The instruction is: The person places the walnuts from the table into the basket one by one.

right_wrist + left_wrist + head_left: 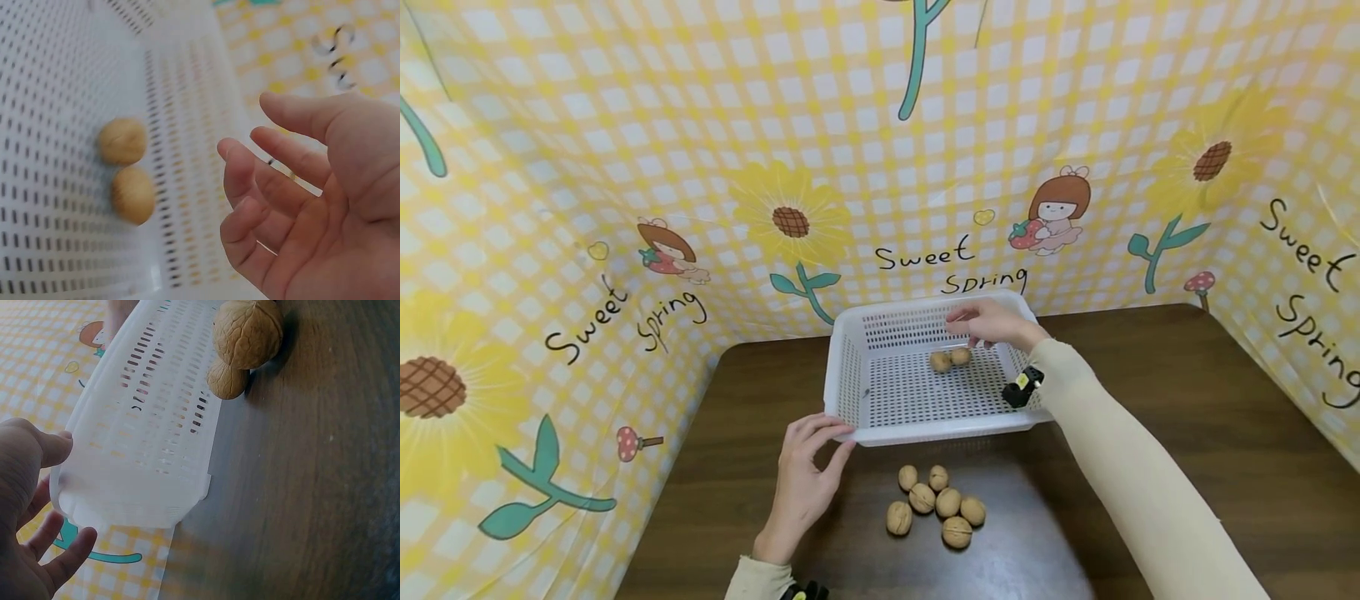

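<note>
A white plastic basket with slotted walls stands on the table, and two walnuts lie side by side on its floor. At its near left corner, my left hand holds the rim, thumb and fingers on either side of it in the left wrist view. My right hand hovers inside the basket toward the back right, just above the two walnuts. Its fingers are loosely bent with nothing between them. Several more walnuts lie in a loose group in front of the basket.
The brown wooden table runs along both sides of the basket. A yellow checked cloth with sunflowers and lettering hangs close behind the basket and along both sides of the table.
</note>
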Action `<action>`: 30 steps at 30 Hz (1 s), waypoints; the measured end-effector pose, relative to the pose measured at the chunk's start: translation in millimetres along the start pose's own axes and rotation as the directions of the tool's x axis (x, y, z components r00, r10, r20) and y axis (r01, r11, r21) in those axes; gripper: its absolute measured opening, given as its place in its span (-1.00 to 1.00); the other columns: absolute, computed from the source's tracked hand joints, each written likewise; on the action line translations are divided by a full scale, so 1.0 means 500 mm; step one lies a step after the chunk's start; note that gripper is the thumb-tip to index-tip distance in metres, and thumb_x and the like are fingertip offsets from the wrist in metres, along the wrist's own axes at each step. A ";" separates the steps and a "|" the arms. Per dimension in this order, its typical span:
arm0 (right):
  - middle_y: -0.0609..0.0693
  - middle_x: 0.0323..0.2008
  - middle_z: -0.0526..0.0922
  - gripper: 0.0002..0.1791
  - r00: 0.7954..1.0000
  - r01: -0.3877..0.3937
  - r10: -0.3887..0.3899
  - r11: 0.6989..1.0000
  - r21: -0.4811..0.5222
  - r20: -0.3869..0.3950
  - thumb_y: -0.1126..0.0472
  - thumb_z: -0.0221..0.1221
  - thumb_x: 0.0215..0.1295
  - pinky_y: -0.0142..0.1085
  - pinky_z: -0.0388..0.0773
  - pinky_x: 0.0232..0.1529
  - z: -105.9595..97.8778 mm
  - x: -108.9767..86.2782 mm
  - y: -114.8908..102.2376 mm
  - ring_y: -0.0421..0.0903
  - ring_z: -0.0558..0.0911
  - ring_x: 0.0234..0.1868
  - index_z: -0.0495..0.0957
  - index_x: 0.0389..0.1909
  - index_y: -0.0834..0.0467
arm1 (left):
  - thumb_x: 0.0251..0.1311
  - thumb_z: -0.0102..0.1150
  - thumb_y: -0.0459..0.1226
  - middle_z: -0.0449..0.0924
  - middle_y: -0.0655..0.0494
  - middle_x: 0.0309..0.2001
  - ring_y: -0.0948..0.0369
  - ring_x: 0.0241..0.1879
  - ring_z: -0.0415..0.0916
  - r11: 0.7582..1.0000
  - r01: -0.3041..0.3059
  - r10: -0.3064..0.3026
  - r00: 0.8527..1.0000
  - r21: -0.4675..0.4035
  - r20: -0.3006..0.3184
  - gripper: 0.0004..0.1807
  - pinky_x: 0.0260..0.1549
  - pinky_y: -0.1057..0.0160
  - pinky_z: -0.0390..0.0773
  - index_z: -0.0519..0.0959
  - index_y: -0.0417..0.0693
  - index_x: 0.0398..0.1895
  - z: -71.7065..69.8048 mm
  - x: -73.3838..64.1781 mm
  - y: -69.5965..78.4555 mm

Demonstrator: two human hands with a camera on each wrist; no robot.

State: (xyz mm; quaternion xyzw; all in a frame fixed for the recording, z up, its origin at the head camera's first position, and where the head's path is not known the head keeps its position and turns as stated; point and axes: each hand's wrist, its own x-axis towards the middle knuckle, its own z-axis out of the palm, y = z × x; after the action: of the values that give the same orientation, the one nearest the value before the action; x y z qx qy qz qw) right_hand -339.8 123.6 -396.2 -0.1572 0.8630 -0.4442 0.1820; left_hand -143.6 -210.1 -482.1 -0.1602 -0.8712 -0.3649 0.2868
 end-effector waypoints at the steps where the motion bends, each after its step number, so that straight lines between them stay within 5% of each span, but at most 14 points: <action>1: 0.17 0.26 0.67 -0.46 1.000 0.019 -0.019 1.000 -0.008 -0.004 -0.03 0.17 0.60 -0.28 0.51 -0.35 -0.002 -0.007 -0.009 -0.11 0.63 -0.31 0.52 0.43 0.16 | 0.16 0.54 -0.38 0.75 0.03 -0.01 -0.03 0.22 0.49 1.000 0.003 -0.003 1.000 -0.002 -0.001 -0.79 0.24 0.03 0.40 0.83 0.01 -0.14 -0.001 -0.001 0.000; 9: 0.19 0.22 0.72 -0.54 0.980 0.197 -0.198 0.977 -0.077 0.004 0.03 0.20 0.59 -0.21 0.70 -0.10 0.014 -0.103 -0.058 -0.11 0.72 -0.20 0.60 0.33 0.20 | 0.17 0.54 -0.36 0.75 0.07 0.01 -0.02 0.24 0.48 1.000 0.002 -0.002 1.000 0.005 0.006 -0.79 0.23 0.00 0.42 0.83 0.01 -0.13 0.000 -0.005 0.000; 18: 0.07 0.02 0.82 -0.72 0.926 0.376 -0.376 0.920 -0.107 0.023 0.12 0.29 0.51 -0.36 0.62 -0.34 0.072 -0.203 -0.068 -0.25 0.64 -0.36 0.73 0.13 0.12 | 0.19 0.54 -0.34 0.76 0.06 0.01 0.01 0.19 0.52 0.999 -0.017 0.017 1.000 0.032 0.000 -0.80 0.14 -0.08 0.50 0.83 0.00 -0.12 -0.007 0.000 0.001; 22: -0.10 -0.09 0.82 -0.79 0.897 0.435 -0.441 0.884 -0.172 0.004 0.13 0.35 0.45 -0.40 0.53 -0.43 0.109 -0.243 -0.057 -0.30 0.54 -0.44 0.76 0.03 0.04 | 0.20 0.54 -0.33 0.77 0.10 0.02 0.03 0.19 0.53 0.999 -0.022 0.021 1.000 0.040 0.003 -0.80 0.15 -0.04 0.50 0.83 0.03 -0.11 -0.008 0.000 0.000; 30: -0.14 -0.17 0.80 -0.78 0.854 0.510 -0.504 0.860 -0.016 0.126 0.14 0.42 0.38 -0.42 0.60 -0.49 0.171 -0.316 0.020 -0.39 0.59 -0.48 0.74 0.01 -0.04 | 0.20 0.52 -0.37 0.77 0.13 0.03 0.00 0.24 0.54 0.999 -0.041 0.042 0.999 0.033 -0.007 -0.78 0.24 -0.01 0.48 0.83 0.02 -0.10 -0.008 -0.003 -0.003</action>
State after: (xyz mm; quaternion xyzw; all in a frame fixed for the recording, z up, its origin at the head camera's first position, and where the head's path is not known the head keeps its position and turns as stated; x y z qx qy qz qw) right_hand -162.3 137.1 -422.8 -0.4091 0.7896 -0.4452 0.1049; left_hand -141.5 -213.8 -481.5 -0.1721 -0.8725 -0.3450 0.3001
